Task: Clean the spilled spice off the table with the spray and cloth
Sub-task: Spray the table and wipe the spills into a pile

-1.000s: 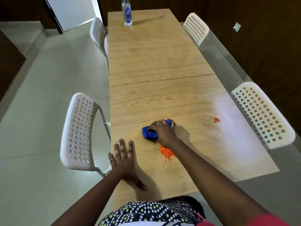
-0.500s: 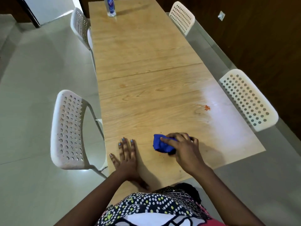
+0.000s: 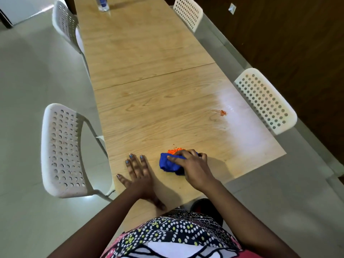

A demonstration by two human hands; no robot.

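At the near end of a long wooden counter (image 3: 149,53), a white perforated chair (image 3: 63,151) stands at nine o'clock off the edge. The left hand (image 3: 139,175) lies flat on the wood, fingers straight, its grip fully open and holding nothing. Just beside it at three o'clock, the right hand (image 3: 193,168) has its grip curled over a bunched blue cloth (image 3: 168,163), pressed to the surface. A heap of orange spice (image 3: 174,151) touches the cloth at twelve o'clock. A smaller orange patch (image 3: 222,112) lies well apart at two o'clock. A spray bottle (image 3: 103,3) stands at the far end.
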